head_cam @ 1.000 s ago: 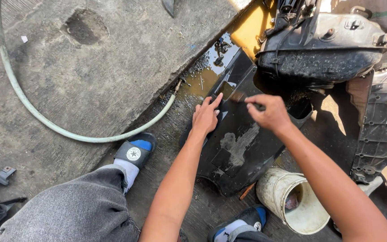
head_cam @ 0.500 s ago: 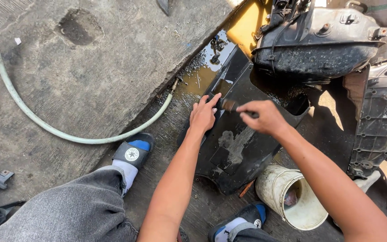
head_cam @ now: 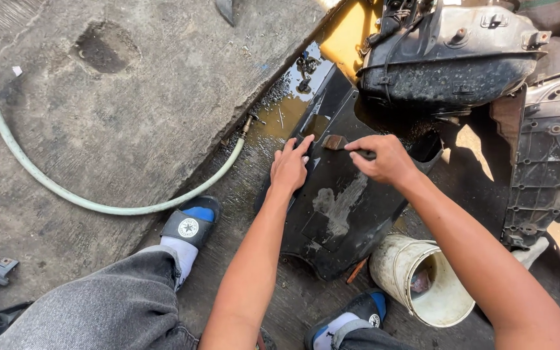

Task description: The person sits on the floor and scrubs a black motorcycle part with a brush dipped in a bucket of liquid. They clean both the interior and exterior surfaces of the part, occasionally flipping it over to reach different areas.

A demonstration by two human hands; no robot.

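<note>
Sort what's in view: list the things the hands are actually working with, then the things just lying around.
In use:
- left hand, pressed flat on the black plastic panel
- right hand, fingers closed on a small brush held to the panel

Lying about:
- pale hose on the concrete
- white bucket beside the panel
- black engine casing behind
- grey ribbed cover

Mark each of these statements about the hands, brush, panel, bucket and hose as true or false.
1. The right hand holds a small brush. True.
2. The left hand grips the hose. False: it lies flat on the black panel, and the hose lies apart on the concrete.
3. The pale bucket sits on top of the panel. False: it sits beside the panel's lower edge, tipped over.
4. The brush bristles touch the panel near the left fingertips. True.
</note>
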